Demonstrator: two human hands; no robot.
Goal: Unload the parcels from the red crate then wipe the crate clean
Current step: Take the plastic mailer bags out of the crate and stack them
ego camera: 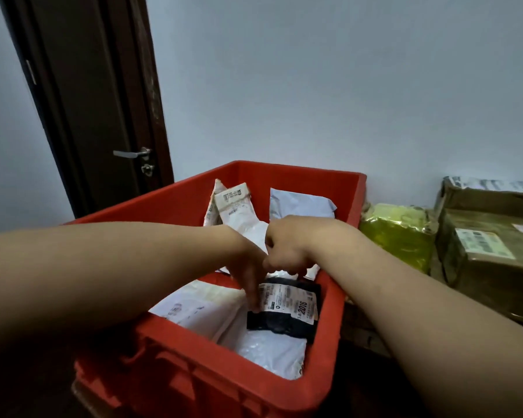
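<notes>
Inside the red crate (326, 336), the black parcel (287, 312) lay on white mailers (206, 312), close to the crate's right wall. The left grip (248, 267) reached down with fingers nearly straight, touching the parcel's left edge. The right grip (287, 245) had its fingers curled over the parcel's top edge, pinching it.
</notes>
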